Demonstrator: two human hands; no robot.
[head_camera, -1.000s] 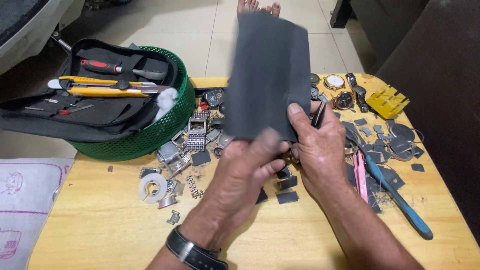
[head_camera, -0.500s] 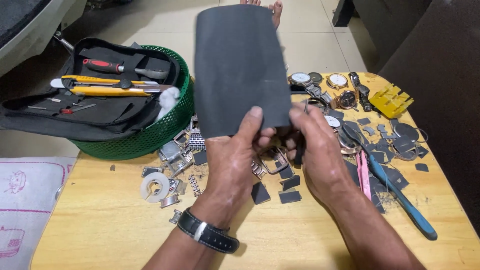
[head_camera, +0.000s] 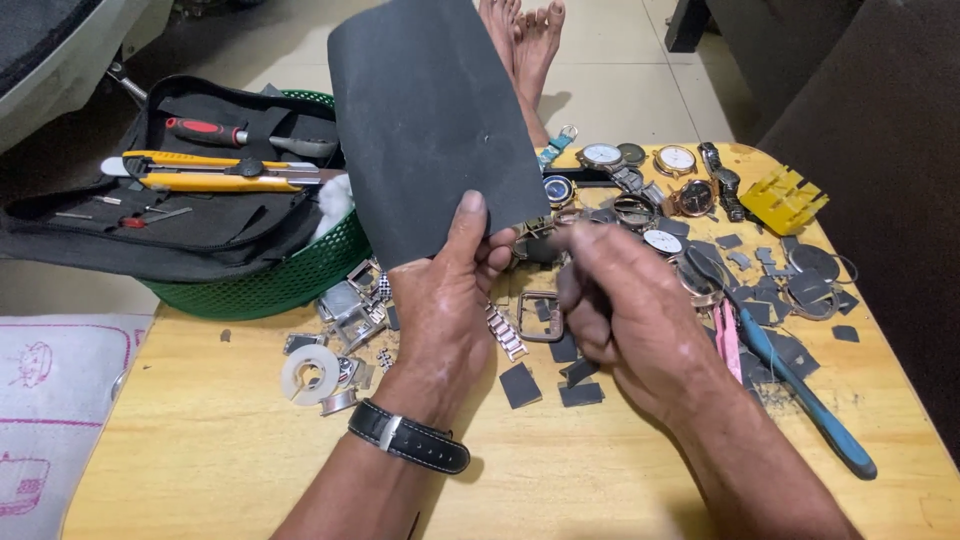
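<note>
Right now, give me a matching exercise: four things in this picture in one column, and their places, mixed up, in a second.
Things:
1. dark sheet
2. yellow utility knife
3. blue-handled pliers
4. white tape roll

Places:
A. on the table, right of the right hand
B. in the open tool case
C. held up in the left hand
D. on the table, left of the left wrist

Pairs: 1-C, 2-B, 3-A, 4-D

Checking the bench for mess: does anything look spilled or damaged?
Yes. Small dark offcuts lie scattered over the wooden table, below the dark sheet that the left hand holds.
</note>
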